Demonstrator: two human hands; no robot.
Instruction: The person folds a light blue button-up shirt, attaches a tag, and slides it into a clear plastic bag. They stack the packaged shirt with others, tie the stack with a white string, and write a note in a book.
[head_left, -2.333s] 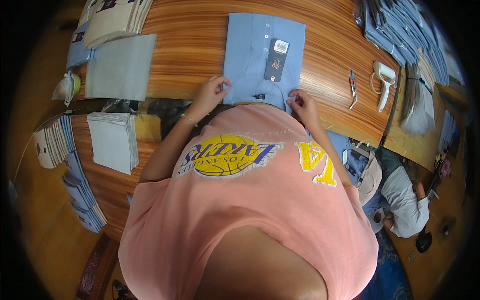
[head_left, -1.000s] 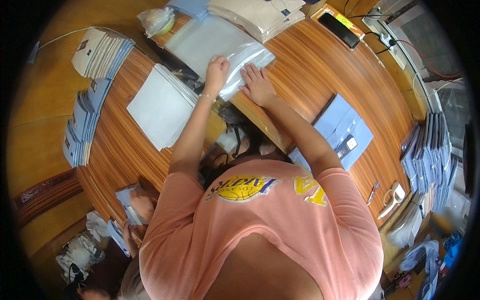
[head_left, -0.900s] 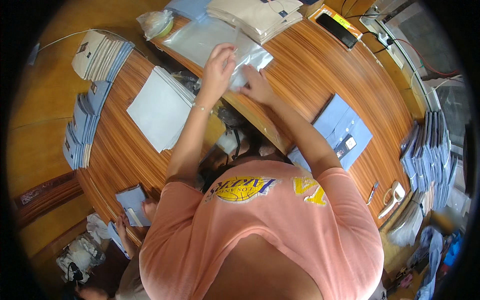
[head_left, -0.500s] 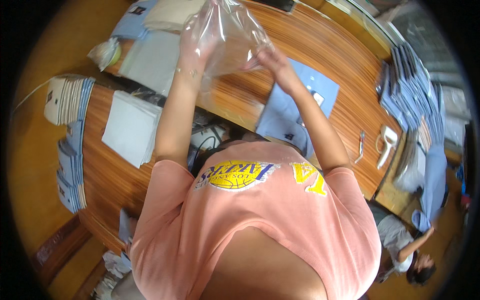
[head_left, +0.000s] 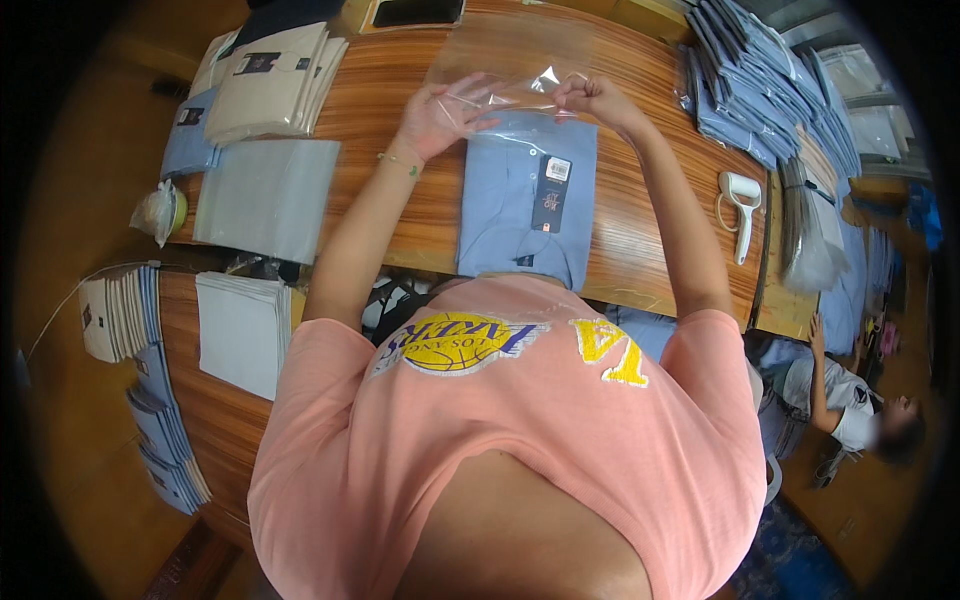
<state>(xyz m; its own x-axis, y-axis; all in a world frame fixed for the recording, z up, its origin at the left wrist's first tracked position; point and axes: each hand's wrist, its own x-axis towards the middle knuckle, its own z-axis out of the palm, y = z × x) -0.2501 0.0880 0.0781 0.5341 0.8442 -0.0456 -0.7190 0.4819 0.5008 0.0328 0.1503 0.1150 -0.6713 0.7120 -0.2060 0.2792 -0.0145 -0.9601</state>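
A folded light blue shirt (head_left: 505, 205) with a dark hang tag (head_left: 551, 195) lies on the wooden table close to my body. Beyond it, a clear plastic bag (head_left: 520, 50) is spread flat, its near edge over the shirt's far end. My left hand (head_left: 447, 118) is open at this edge, fingers spread against or inside the film; the clear plastic makes it hard to tell which. At the other side of the bag's mouth, my right hand (head_left: 597, 100) pinches the film between thumb and fingers.
Left are packed beige shirts (head_left: 270, 85), clear bags (head_left: 268, 195), white sheets (head_left: 240, 335) and folded shirt piles (head_left: 165, 425). Blue shirts (head_left: 750, 80) are heaped at the far right, above a white lint roller (head_left: 741, 205). A co-worker (head_left: 835, 400) is at lower right.
The bag has come down from the air onto the table by the shirt's far end. Both hands have lowered with it, and my view has shifted, with the shirt now between my arms.
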